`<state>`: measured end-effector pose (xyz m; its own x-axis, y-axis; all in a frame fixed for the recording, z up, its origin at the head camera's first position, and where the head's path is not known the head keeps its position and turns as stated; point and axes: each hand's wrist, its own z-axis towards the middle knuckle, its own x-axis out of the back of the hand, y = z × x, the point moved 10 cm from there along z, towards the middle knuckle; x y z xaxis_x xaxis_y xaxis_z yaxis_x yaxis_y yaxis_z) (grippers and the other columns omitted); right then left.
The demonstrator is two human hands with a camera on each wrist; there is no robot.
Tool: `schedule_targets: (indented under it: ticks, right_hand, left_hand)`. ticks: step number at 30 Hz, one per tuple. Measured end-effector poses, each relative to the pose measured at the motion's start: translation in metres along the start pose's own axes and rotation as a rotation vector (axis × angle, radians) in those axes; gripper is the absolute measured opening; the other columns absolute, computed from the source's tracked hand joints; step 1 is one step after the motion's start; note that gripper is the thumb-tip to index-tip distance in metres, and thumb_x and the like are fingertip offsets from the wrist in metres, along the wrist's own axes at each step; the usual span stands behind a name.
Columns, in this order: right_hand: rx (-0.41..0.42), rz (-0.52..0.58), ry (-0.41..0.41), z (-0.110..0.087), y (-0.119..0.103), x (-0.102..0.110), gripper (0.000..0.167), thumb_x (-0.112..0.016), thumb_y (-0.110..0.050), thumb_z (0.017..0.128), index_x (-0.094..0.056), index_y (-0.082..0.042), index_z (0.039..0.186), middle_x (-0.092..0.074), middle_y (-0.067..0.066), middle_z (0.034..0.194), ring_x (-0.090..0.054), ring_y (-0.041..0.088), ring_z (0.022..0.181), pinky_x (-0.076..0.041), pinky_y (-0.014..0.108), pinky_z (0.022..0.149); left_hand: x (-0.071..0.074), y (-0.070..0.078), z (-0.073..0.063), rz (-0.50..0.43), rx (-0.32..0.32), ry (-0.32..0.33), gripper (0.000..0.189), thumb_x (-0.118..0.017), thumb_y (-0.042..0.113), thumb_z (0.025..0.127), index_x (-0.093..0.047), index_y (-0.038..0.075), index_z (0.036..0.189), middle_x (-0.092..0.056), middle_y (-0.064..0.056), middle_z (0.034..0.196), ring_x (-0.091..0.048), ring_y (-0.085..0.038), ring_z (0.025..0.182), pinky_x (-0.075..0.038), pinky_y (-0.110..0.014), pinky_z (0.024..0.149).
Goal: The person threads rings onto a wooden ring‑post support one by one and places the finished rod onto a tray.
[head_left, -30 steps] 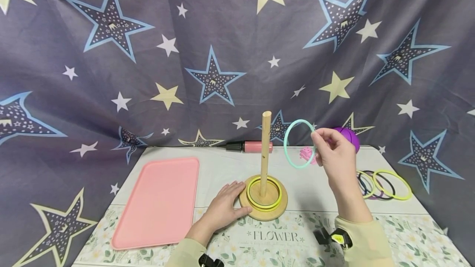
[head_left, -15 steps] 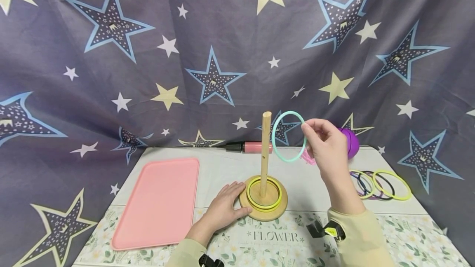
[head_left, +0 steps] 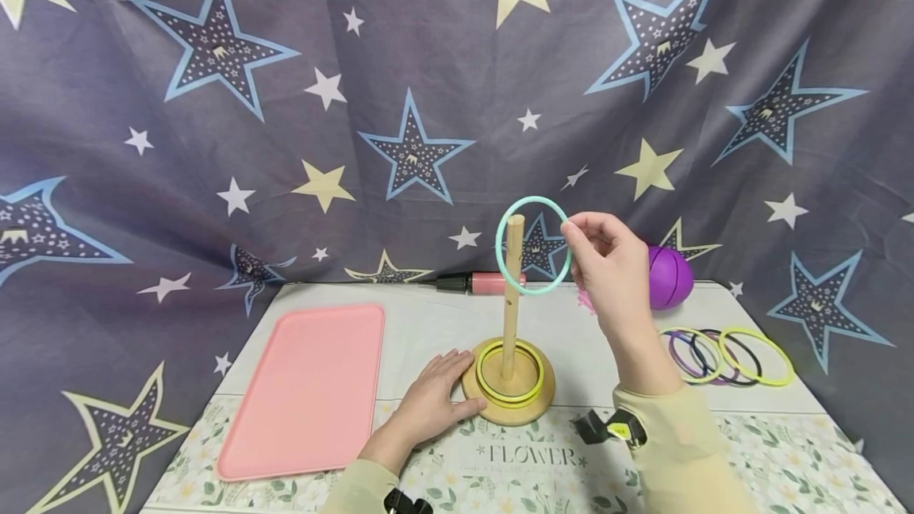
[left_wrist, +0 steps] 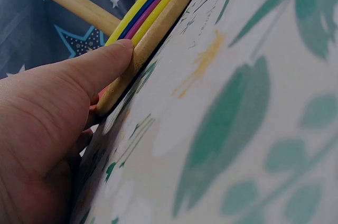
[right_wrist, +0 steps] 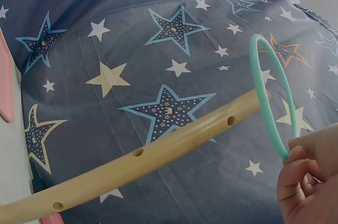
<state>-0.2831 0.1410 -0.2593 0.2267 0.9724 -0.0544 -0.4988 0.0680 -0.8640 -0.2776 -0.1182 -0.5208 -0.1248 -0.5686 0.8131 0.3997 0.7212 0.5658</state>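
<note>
My right hand (head_left: 607,260) pinches a thin mint-green ring (head_left: 537,289) between thumb and fingertips, holding it upright. In the head view the ring overlaps the top of a wooden peg (head_left: 510,324); in the right wrist view the peg's tip shows right at the ring's opening. The peg rises from a round wooden base (head_left: 517,416). Several rings (left_wrist: 147,12), yellow, blue and purple, lie stacked around its foot. My left hand (head_left: 428,403) rests on the base's left side with fingers extended, its thumb (left_wrist: 113,57) against the base's rim and the stack.
To the left lies a pink tray (head_left: 303,395). Several loose rings (head_left: 757,357) lie overlapping at the right, before a purple ball (head_left: 669,278). Against the star-patterned curtain (head_left: 400,22) is a pink and black cylinder (head_left: 485,282). A small pink object (head_left: 585,300) is partly hidden.
My right hand has moved left and up with the mint-green ring, from beside the peg to its top. The left hand has stayed on the base.
</note>
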Motion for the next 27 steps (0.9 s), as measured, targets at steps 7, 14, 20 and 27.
schedule_targets:
  ticks: [7,14,20,27]
  right_hand:
    - [0.010,0.006,-0.024,0.001,0.004,-0.010,0.019,-0.079,-0.018,0.105,-0.075,0.000,0.110,-0.062,0.004,0.072,-0.052,0.010,0.051,-0.042,0.019,0.040]
    - [0.001,-0.010,-0.029,0.000,0.012,-0.016,0.018,-0.079,-0.016,0.105,-0.076,0.001,0.110,-0.062,0.005,0.073,-0.052,0.010,0.050,-0.043,0.019,0.041]
    - [-0.025,-0.017,-0.025,-0.002,0.021,-0.018,0.016,-0.080,-0.015,0.105,-0.076,0.000,0.110,-0.063,0.005,0.072,-0.053,0.010,0.050,-0.044,0.019,0.040]
    - [-0.070,-0.016,-0.031,-0.006,0.037,-0.019,0.015,-0.079,-0.013,0.105,-0.075,0.001,0.109,-0.062,0.004,0.070,-0.052,0.010,0.049,-0.043,0.019,0.040]
  left_hand:
    - [0.001,0.000,0.000,0.002,-0.007,0.003,0.087,-0.082,0.051,0.099,-0.050,0.005,0.165,-0.052,-0.014,0.167,-0.036,-0.033,0.162,-0.021,-0.049,0.138]
    - [0.002,0.001,0.000,0.007,-0.014,0.005,0.086,-0.082,0.051,0.099,-0.050,0.005,0.165,-0.052,-0.014,0.167,-0.036,-0.034,0.162,-0.021,-0.049,0.138]
    - [0.002,0.002,-0.001,0.016,-0.029,0.014,0.087,-0.082,0.052,0.099,-0.050,0.004,0.165,-0.053,-0.016,0.166,-0.038,-0.036,0.161,-0.022,-0.052,0.137]
    - [0.003,0.003,-0.001,0.011,-0.035,0.020,0.086,-0.082,0.051,0.099,-0.051,0.001,0.163,-0.054,-0.017,0.165,-0.039,-0.037,0.161,-0.023,-0.053,0.137]
